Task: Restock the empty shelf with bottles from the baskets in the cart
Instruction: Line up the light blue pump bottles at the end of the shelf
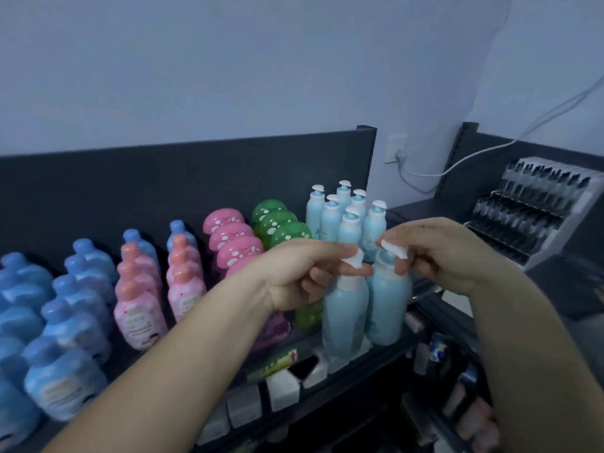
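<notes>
1. Pump bottles at the shelf front: the left bottle (344,312) and right bottle (387,305) stand upright and touching each other, directly below the fingers, at the front edge of the shelf (309,340).
2. Both look like rigid, smooth plastic, probably full and so moderately heavy. The slim pump neck is likely the weak point and may swivel. The broad body below the collar seems the safer place to lift, with the pump head used only for turning or nudging.
3. Each has a pale aqua body, a white collar and a white pump head. Any label is too blurred to read.
4. The left hand (310,273) pinches the left pump (357,259) between thumb and fingertips. The right hand (434,253) pinches the right pump (396,249) the same way. Neither hand touches a bottle's body.
5. Just beyond the fingers, six matching bottles (351,223) stand in two rows toward the shelf's back panel.
6. Left of the left fingers run rows of green bottles (281,223) and pink bottles (235,240), then pink bottles with salmon caps (139,308) and blue bottles (65,325).
7. Well right of the right fingers sits a grey rack (536,207) of small dark items. A white cable (474,155) loops from a socket (397,148) on the wall behind.
</notes>
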The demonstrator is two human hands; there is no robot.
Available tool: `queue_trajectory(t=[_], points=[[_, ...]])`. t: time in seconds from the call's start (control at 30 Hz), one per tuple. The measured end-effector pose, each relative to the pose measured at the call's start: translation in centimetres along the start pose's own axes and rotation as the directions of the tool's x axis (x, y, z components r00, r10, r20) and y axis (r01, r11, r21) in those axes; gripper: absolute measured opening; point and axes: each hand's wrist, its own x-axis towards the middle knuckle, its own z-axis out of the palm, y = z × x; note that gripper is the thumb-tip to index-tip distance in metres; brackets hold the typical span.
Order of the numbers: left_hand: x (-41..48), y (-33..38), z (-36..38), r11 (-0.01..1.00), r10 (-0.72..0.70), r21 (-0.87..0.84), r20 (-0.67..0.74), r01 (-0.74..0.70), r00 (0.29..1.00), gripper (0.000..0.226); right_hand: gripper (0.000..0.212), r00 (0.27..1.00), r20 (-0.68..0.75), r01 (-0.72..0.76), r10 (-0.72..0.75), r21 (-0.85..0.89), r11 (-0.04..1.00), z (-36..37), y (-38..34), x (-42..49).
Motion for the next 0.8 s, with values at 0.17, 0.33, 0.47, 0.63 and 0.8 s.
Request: queue_trajectory(t=[0.17, 0.33, 0.47, 0.63, 0.8], points=[[5.5, 0.9, 1.9, 1.000, 0.004, -0.028, -0.043, -0.006, 0.999, 0.016, 0.021, 0.998, 0.065, 0.007, -0.006, -0.021, 1.000, -4.7, 1.3, 4.4], [10.4, 1.4, 3.6, 0.999, 0.007, -0.046, -0.110, -0.012, 0.994, 0.031, 0.020, 0.990, 0.133, -0.038, 0.041, -0.023, 0.999, -8.5, 3.4, 8.8], [13.7, 1.8, 4.7, 0.997, 0.018, -0.067, -0.183, -0.031, 0.983, 0.012, 0.014, 0.977, 0.207, -0.047, 0.052, -0.027, 0.999, -10.8, 4.4, 12.2], [17.6, 0.7, 5.8, 0.993, 0.083, -0.053, -0.355, -0.109, 0.931, 0.025, 0.025, 0.973, 0.225, -0.058, 0.055, 0.006, 0.998, -12.3, 6.7, 15.9], [20.4, -1.5, 6.1, 0.980, 0.149, -0.027, -0.570, -0.199, 0.808, 0.021, 0.016, 0.971, 0.231, -0.071, 0.062, 0.030, 0.997, -11.7, 9.2, 17.6]])
